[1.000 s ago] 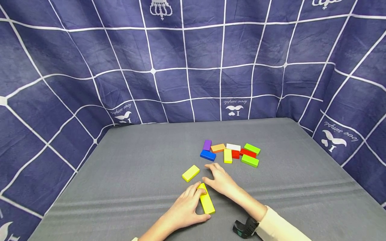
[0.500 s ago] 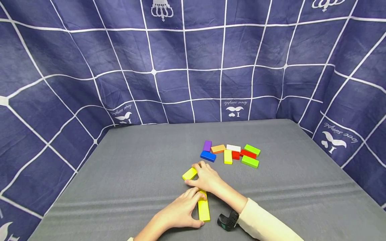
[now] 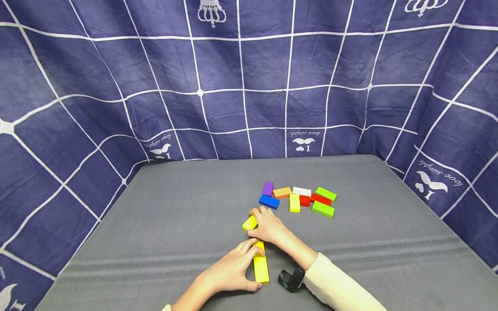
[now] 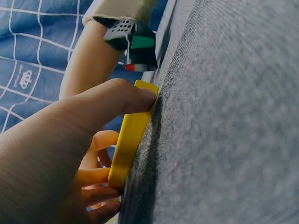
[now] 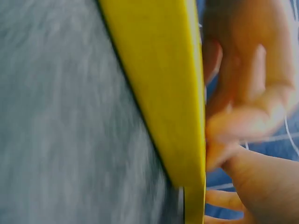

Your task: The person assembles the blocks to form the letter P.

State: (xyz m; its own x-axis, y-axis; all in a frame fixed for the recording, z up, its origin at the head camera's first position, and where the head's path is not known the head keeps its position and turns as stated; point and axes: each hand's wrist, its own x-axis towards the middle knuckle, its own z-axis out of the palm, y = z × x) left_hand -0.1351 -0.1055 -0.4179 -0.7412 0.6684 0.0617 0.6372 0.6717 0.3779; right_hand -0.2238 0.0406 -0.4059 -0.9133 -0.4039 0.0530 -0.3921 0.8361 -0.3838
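Observation:
In the head view, my left hand holds a long yellow block flat on the grey surface, thumb at its near end and fingers at its far end. Whether this is one block or two laid end to end cannot be told. The left wrist view shows the yellow block between thumb and fingers. Just beyond, my right hand pinches a shorter yellow block, its right part hidden under the fingers. The two hands are close together. A yellow block fills much of the right wrist view.
Farther back lie a purple block, a blue one, an orange one, a white one, a yellow one, and several red and green blocks. A blue checked curtain rises behind the grey surface.
My right hand has moved left, taken hold of the shorter yellow block and shifted it slightly right. My left hand has moved the long yellow block a little left and turned it straighter.

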